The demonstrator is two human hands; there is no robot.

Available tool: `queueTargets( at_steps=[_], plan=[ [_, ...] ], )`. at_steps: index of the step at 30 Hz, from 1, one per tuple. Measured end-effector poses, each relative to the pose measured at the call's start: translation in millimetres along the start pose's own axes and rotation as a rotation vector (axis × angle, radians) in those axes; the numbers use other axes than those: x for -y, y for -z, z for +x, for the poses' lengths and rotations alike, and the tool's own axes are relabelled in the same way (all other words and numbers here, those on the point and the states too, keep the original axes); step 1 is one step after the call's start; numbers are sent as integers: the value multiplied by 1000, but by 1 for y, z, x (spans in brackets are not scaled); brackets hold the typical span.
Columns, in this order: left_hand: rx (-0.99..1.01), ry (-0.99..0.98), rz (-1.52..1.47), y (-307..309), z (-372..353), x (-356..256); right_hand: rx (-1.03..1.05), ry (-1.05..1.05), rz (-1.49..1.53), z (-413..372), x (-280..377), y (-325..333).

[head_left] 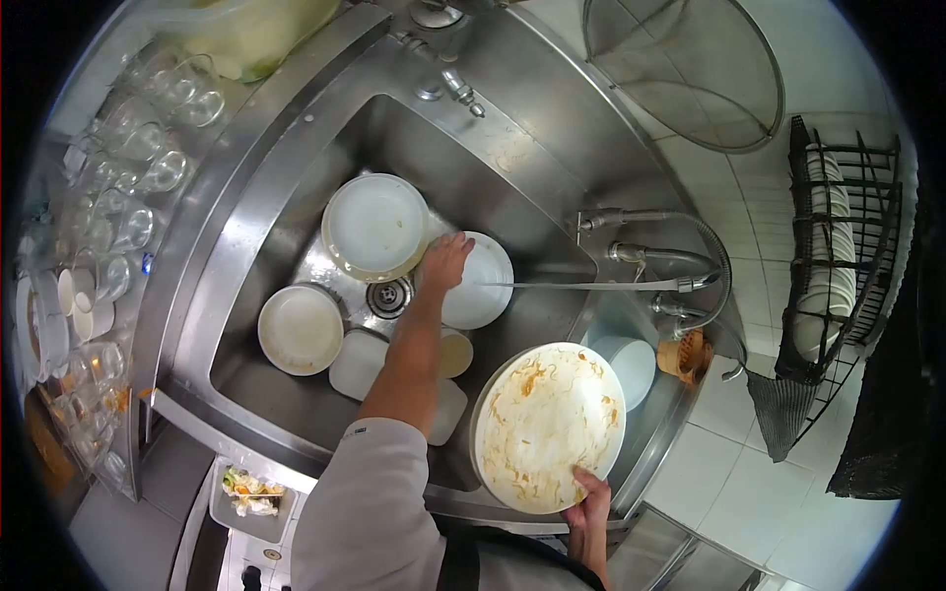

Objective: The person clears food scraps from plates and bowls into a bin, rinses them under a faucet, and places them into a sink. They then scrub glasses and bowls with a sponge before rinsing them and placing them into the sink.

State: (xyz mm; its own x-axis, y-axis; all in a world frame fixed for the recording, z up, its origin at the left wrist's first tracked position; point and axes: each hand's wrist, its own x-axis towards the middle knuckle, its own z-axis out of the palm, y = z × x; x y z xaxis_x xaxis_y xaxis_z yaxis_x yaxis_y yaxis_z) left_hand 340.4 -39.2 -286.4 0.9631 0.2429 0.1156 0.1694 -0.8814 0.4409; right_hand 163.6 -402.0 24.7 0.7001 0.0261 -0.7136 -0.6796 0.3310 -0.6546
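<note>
My left hand [448,264] reaches into the steel sink [222,305], with its fingers closed at the left rim of a white plate [483,286]. A thin stream of water from the tap [695,283] lands on that plate. Near the front right of the sink, my right hand [591,495] grips the lower edge of a tilted dirty plate [552,424]; yellow-orange food smears cover its face. At least one more plate rim shows behind it. A stack of white plates [376,225] stands beside my left hand, and the drain [390,296] lies just below.
A round plate [301,330] and a rectangular dish [360,362] lie in the sink. Glasses [133,222] crowd the left counter. At the right are a pale blue container [628,369], an orange basket [684,356] and a plate rack [838,256]. A food-scrap bin [253,502] stands below.
</note>
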Motion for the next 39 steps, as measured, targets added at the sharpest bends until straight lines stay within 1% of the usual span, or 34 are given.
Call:
queueTargets(
  at_steps=[1,2,5,6,7,8,9,10,11,12,13,15,18,20,21,22,23,25,26,27,28,29,30,31,32,33,34,35,36,37,39],
  plan=[
    [88,-3,-30,0,11,-1,-17,-11,-6,1,0,3],
    [176,-5,-55,2,18,-1,-29,23,6,2,-2,3],
    [212,79,21,-10,29,-5,-57,17,-13,2,-6,19],
    [185,150,-2,-38,29,-2,-101,4,-1,-2,-7,20],
    [139,225,-12,-79,34,9,-123,-8,15,-2,-6,16],
    [83,302,-12,-91,43,22,-81,15,-15,-6,-2,6],
    [241,184,67,-48,41,18,-36,25,-12,-1,-4,7],
    [387,15,-145,-35,38,30,-35,34,-3,2,-6,13],
    [519,34,-199,-12,38,27,-12,30,18,1,-5,11],
    [413,-70,-289,-20,27,35,-18,33,23,5,-9,19],
    [351,-113,-373,1,15,28,34,15,89,-8,-1,-8],
    [479,-62,-326,131,-7,-14,-252,-68,51,-11,6,-12],
    [121,-33,-488,203,-55,-3,-95,-75,137,0,-9,10],
    [8,343,-551,290,-98,-14,-87,-72,146,-13,-4,-6],
    [-476,191,-328,303,-120,-2,-89,-72,150,-20,0,-14],
    [-672,277,-284,342,-138,-1,-18,-57,173,-27,1,-22],
    [-756,277,-540,386,-155,5,51,-41,199,-32,1,-30],
    [-1108,254,-579,481,-171,-8,151,-48,237,-38,-4,-38],
    [-1149,198,-600,529,-172,-7,179,-70,247,-34,-9,-37],
    [-1216,235,-465,574,-167,-11,199,-94,254,-31,-16,-34],
    [-1288,166,-451,618,-153,-13,237,-76,246,-28,-24,-32],
    [-1340,80,-673,652,-132,-3,270,-55,239,-28,-33,-33],
    [-1350,109,-663,685,-109,17,268,-78,247,-36,-36,-40],
    [-1318,119,-861,716,-84,11,262,-105,255,-45,-38,-47],
    [-1342,124,-792,739,-50,33,321,-93,270,-48,-46,-49],
    [-1280,83,-797,761,-7,72,382,-76,290,-49,-54,-53],
    [-1279,208,-725,776,10,42,378,-74,293,-54,-61,-57],
    [-1201,348,-697,778,16,17,370,-73,294,-59,-67,-60],
    [-1234,428,-521,783,71,83,368,-72,306,-65,-74,-64],
    [-1291,406,-675,782,95,97,358,-73,312,-74,-79,-65],
    [-1216,412,-726,780,102,81,332,-90,337,-85,-89,-68]
  ],
)
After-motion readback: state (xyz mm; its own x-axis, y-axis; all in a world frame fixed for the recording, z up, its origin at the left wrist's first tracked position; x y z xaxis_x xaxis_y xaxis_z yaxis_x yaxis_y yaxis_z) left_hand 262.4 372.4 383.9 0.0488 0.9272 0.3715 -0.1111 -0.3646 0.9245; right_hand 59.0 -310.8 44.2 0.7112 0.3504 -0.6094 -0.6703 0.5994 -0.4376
